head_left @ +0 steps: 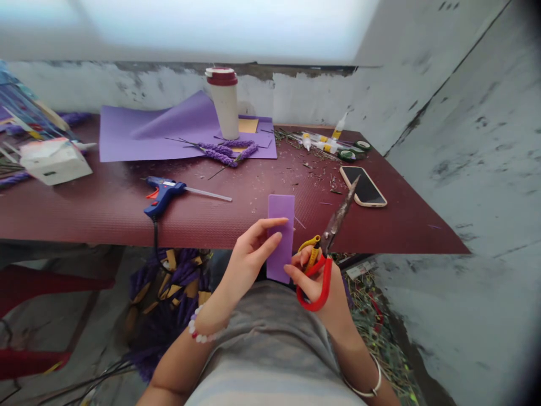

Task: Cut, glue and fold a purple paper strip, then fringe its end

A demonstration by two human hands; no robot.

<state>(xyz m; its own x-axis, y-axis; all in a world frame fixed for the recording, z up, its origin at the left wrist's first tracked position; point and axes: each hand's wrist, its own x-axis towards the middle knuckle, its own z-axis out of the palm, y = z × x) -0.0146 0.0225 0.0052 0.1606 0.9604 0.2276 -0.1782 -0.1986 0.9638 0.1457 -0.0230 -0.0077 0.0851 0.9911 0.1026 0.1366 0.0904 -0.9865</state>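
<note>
A narrow strip of purple paper (279,254) stands upright in front of me at the table's near edge. My left hand (256,246) pinches its left side, thumb and forefinger lying across the face. Against its lower right edge presses the thumb of my right hand (319,282). That same hand also holds scissors (325,259) with red handles, one showing yellow, and dark worn blades pointing up and away to the right. The blades are nearly together and do not touch the paper.
On the dark red table (245,225) lie a blue glue gun (163,194), a phone (364,186), large purple sheets (156,132) and purple flower stems (224,153). A lidded cup (226,104) stands behind. Small bottles (325,144), green tape (355,149) and a white box (54,160) are farther out.
</note>
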